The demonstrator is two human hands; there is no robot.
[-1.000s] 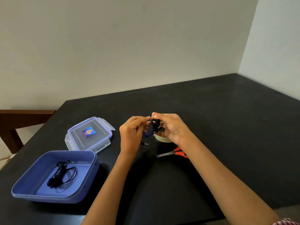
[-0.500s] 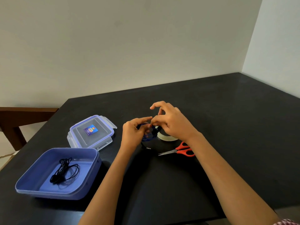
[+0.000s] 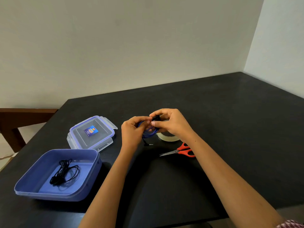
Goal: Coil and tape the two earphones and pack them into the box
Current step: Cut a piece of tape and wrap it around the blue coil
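Pinching the blue earphone (image 3: 148, 131) between them at the centre of the frame, the left hand (image 3: 131, 134) and the right hand (image 3: 171, 124) were both closed on its coil, the right thumb and forefinger clamped on the dark earbud end at the top, the left fingers curled round the loops. The plug dangled free below, just above the black table (image 3: 230, 129). The cord looked light, thin and limp, springy enough, in my judgement, to uncoil the moment the pinch slackened, so the sound place to hold it was across the gathered strands, not by one loop or by the buds. The tape roll (image 3: 167, 137) lay just behind the right wrist, partly hidden, with the red scissors (image 3: 181, 151) near it toward lower right. At lower left the blue box (image 3: 41, 193) stood open with the black earphone (image 3: 65, 172) already coiled inside; whether that one was taped was too small to tell. The lid (image 3: 91, 132) rested beside the box.
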